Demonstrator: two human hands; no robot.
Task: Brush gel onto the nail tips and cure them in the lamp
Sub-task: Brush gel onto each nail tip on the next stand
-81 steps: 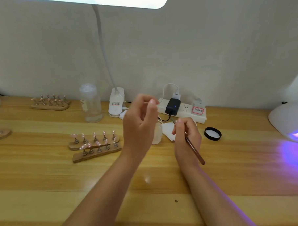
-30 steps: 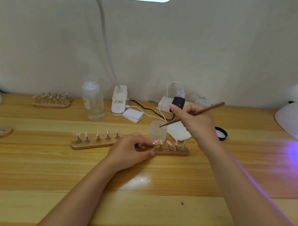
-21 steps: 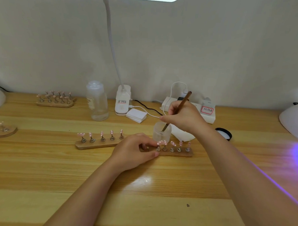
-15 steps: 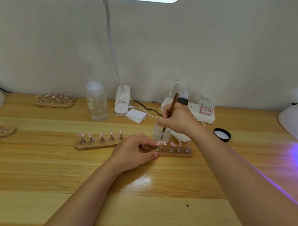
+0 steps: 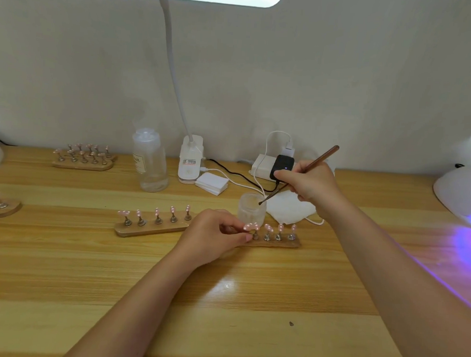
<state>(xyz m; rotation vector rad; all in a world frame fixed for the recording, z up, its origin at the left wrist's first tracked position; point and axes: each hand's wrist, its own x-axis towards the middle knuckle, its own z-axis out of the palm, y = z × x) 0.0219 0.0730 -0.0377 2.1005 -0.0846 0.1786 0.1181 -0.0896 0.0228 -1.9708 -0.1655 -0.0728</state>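
Brush (image 5: 299,179) pinched in right hand (image 5: 308,183) — tip in gel jar (image 5: 252,210), left hand (image 5: 213,235) pinching nail-tip holder (image 5: 277,241).

- A home nail-art workstation: a wooden desk (image 5: 63,265) against a plain pale wall (image 5: 341,75).
- Wooden stands (image 5: 151,228) holding pink nail tips sit on the desk.
- A white curing lamp (image 5: 457,196) glows purple at the right.
- A desk lamp (image 5: 191,160) and power strip (image 5: 264,167) stand behind.
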